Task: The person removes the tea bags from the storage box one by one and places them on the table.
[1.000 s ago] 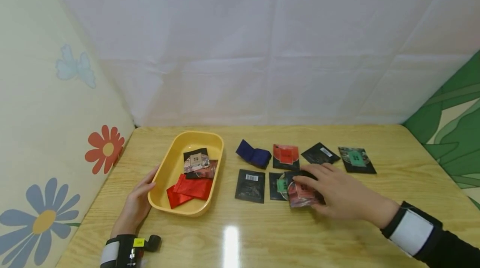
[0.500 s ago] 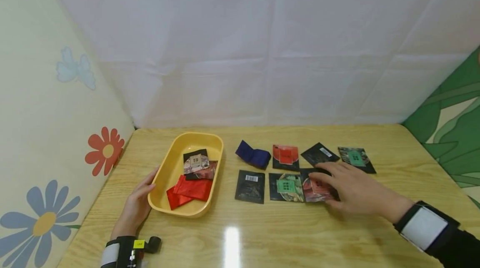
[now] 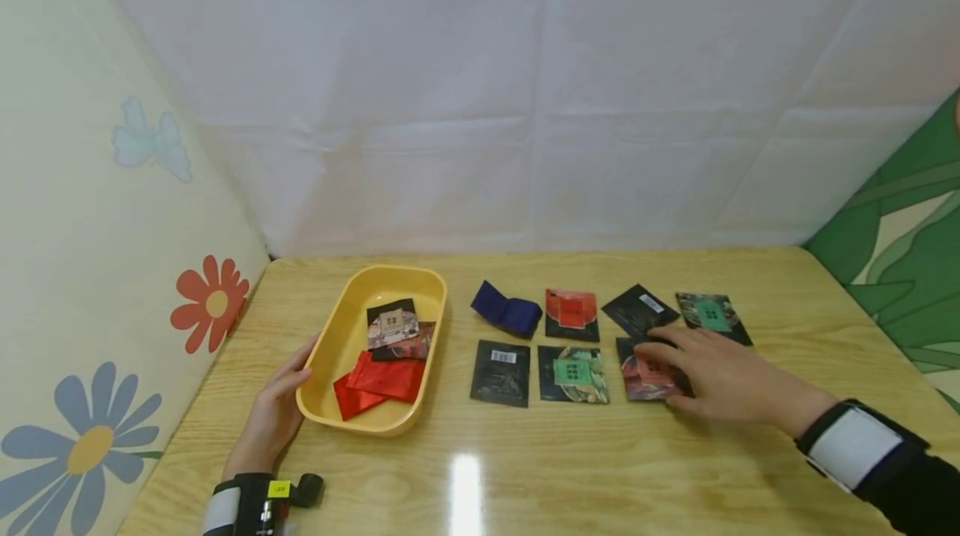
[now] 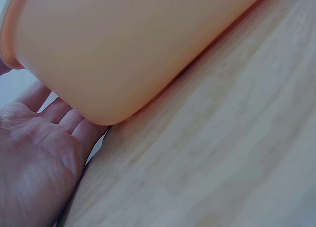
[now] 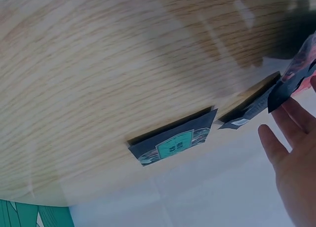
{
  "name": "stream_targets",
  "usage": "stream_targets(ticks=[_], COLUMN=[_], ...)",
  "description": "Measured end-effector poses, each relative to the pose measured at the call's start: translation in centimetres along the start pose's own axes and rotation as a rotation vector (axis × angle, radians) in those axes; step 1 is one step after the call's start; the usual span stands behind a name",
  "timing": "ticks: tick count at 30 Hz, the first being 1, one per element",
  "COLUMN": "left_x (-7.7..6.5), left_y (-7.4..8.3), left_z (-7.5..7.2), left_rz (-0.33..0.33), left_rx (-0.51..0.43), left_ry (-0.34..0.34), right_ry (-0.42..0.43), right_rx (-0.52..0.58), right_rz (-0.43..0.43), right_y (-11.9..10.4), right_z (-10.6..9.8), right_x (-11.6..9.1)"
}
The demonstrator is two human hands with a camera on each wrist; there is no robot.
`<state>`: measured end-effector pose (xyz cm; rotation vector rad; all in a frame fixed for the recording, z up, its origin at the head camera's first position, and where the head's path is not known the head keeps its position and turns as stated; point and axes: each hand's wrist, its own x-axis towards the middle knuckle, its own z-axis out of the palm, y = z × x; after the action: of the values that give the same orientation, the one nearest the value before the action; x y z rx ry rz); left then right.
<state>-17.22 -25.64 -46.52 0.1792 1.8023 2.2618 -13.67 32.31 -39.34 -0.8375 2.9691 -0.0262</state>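
My left hand [image 3: 272,411] holds the left side of a yellow plastic tray [image 3: 318,419], its thumb at the rim. In the left wrist view, its fingers [image 4: 61,111] lie against the outer wall. Within the tray are red foil sachets [image 3: 386,376] and black patterned sachets [image 3: 392,323]. Toward the right, my right hand [image 3: 720,378] pinches a black-and-red sachet [image 3: 643,378], partly covered by the fingers. A green-labelled sachet [image 3: 573,373] lies flat to its left. Just behind the hand are a black sachet with a barcode [image 3: 640,311] and another green-labelled sachet [image 3: 712,317].
A folded dark blue packet [image 3: 507,309] and a red-labelled sachet [image 3: 572,315] lie in the back row. Another black sachet [image 3: 500,373] is in front of them. The wooden table [image 3: 570,469] ends at a white cloth backdrop [image 3: 540,144].
My right hand has moved right with the black-and-red sachet, uncovering the green-labelled sachet beneath it and leaving a gap between them. The left hand and the tray stay in place.
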Motion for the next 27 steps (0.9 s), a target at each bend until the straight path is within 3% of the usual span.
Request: stream_targets(ticks=[17, 27], left_x=[0.0, 0.1], left_y=[0.0, -0.1], left_z=[0.0, -0.1], left_rz=[0.015, 0.024], left_rx=[-0.014, -0.023], left_ry=[-0.002, -0.016], right_ry=[-0.039, -0.081], right_rx=[0.033, 0.041], right_rz=[-0.009, 0.026], right_y=[0.4, 0.1], right_z=[0.8, 1.2], right_x=[0.2, 0.1])
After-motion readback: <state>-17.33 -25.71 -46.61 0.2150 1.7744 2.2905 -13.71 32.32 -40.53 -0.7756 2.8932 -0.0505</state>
